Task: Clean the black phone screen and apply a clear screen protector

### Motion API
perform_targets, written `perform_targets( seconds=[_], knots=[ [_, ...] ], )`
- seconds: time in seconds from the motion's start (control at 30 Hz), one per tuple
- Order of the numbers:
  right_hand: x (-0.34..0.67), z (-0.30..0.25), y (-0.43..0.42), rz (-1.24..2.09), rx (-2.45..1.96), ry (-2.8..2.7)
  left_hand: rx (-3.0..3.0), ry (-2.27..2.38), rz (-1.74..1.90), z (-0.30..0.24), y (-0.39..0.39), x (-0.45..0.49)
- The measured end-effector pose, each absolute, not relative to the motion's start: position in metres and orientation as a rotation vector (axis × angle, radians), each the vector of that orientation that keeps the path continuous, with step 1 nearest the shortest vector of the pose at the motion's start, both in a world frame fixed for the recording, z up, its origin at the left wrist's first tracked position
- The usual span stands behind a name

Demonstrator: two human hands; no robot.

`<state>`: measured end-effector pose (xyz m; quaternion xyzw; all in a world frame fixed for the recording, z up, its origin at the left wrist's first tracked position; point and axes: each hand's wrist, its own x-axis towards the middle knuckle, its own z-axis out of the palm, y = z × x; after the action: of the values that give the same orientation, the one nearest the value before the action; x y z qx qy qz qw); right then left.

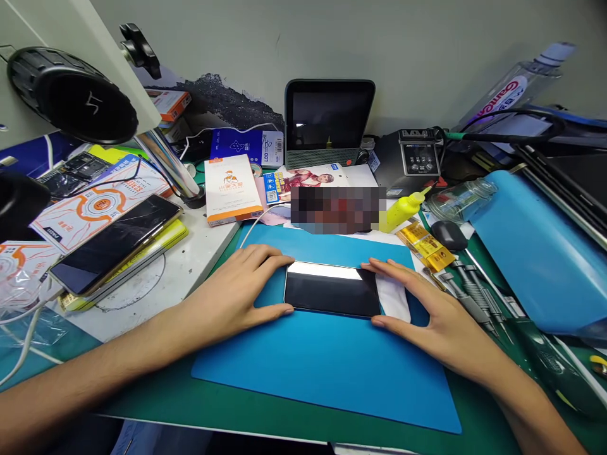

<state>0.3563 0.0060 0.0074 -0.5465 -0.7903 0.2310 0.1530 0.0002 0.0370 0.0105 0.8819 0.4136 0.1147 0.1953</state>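
A black smartphone (331, 292) lies flat, screen up, on a blue work mat (322, 360). My left hand (237, 287) rests on the mat at the phone's left end, with thumb and fingers bracketing that edge. At the right end my right hand (427, 309) does the same, thumb at the near corner and fingers along the far side, resting partly on a white cloth (396, 300). Both hands pinch the phone between them by its short ends.
Several screwdrivers (469, 294) and gold packets (427, 243) lie right of the mat, with a yellow bottle (401, 212) and a rolled blue mat (531, 253). At the left, another phone (114, 243) sits on boxes. A small monitor (327, 120) and a soldering station (417, 158) stand at the back.
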Motion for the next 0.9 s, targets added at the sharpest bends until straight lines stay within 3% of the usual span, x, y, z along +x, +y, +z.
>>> perform_targets(
  seconds=[0.9],
  knots=[
    [0.3566, 0.0028, 0.0064, 0.605, -1.552, -2.303, 2.57, 1.124, 0.344, 0.0077, 0.0374, -0.001]
  ],
)
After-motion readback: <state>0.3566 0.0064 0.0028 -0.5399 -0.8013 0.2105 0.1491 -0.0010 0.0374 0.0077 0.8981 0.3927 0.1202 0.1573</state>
